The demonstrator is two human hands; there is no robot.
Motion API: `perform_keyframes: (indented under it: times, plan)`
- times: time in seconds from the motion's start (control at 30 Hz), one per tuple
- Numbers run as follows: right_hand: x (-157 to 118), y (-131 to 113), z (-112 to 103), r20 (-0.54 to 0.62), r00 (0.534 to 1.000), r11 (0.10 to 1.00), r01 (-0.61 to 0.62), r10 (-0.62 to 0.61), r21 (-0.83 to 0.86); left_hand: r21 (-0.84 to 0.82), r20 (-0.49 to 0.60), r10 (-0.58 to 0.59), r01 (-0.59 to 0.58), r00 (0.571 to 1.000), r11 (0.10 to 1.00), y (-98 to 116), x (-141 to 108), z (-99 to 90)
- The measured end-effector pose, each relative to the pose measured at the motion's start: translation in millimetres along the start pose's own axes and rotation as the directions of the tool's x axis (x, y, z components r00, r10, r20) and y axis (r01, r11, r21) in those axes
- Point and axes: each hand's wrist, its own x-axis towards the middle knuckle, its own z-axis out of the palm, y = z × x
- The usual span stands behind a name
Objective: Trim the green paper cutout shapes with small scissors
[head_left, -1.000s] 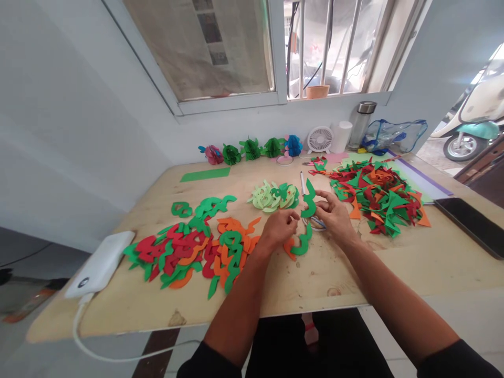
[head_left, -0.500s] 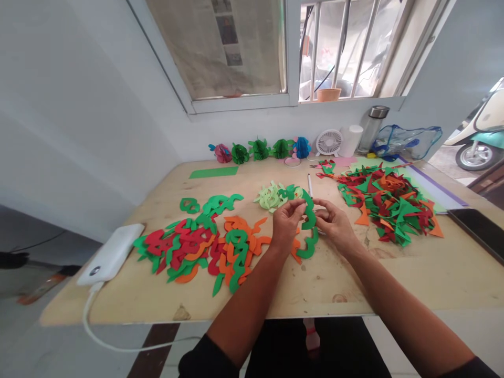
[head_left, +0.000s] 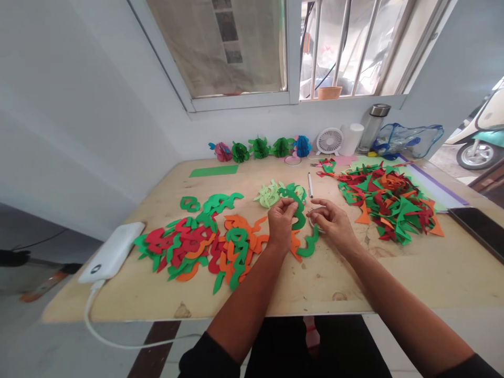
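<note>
My left hand (head_left: 281, 218) is closed, pinching a wavy green paper cutout (head_left: 300, 219) between thumb and fingers. To its right, my right hand (head_left: 331, 220) is curled with its fingertips over a rounded greyish object (head_left: 316, 224), mostly hidden, whose kind I cannot make out. Just below, between the hands, a smaller curved green paper piece (head_left: 309, 244) lies beside an orange paper cutout (head_left: 295, 245). Beyond the left hand rests a small heap of pale green paper cutouts (head_left: 270, 195). A white pen (head_left: 310, 185) lies beyond the right hand.
Red, green and orange cutouts (head_left: 192, 241) spread at left; pointed paper scraps (head_left: 394, 199) pile at right. A power bank (head_left: 112, 252) with a cable sits at the left edge, a phone (head_left: 480, 228) at the right. Paper honeycomb figures (head_left: 260, 149) and a small fan (head_left: 329, 142) line the back.
My left hand has moved slightly left, carrying the green cutout away from my right hand. The right hand stays near the same spot, the rounded greyish object now partly showing under its fingers.
</note>
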Motion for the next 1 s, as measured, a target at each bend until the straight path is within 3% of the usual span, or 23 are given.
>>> perform_keyframes:
  times: [0.3,0.6,0.83,1.0]
  plan:
    - [2.0,-1.6,-3.3,-0.029,1.0,0.989,-0.006,0.011,0.148,0.165,0.087,-0.079,0.064,0.993,0.984,-0.9,-3.1,-0.8]
    - [2.3,-1.1,-4.0,-0.01,0.997,0.973,-0.068,0.072,0.219,0.14,0.199,-0.096,0.069,0.975,0.988,-3.6,-2.2,-0.7]
    - [2.9,-3.0,-4.3,-0.021,0.997,0.984,-0.064,0.068,0.166,0.14,0.252,-0.03,-0.006,0.967,0.99,-6.4,-3.3,0.4]
    - [2.6,-5.5,-3.9,-0.031,0.996,0.986,-0.081,0.086,0.145,0.258,0.277,0.051,-0.125,0.96,0.958,-8.7,-2.3,0.5]
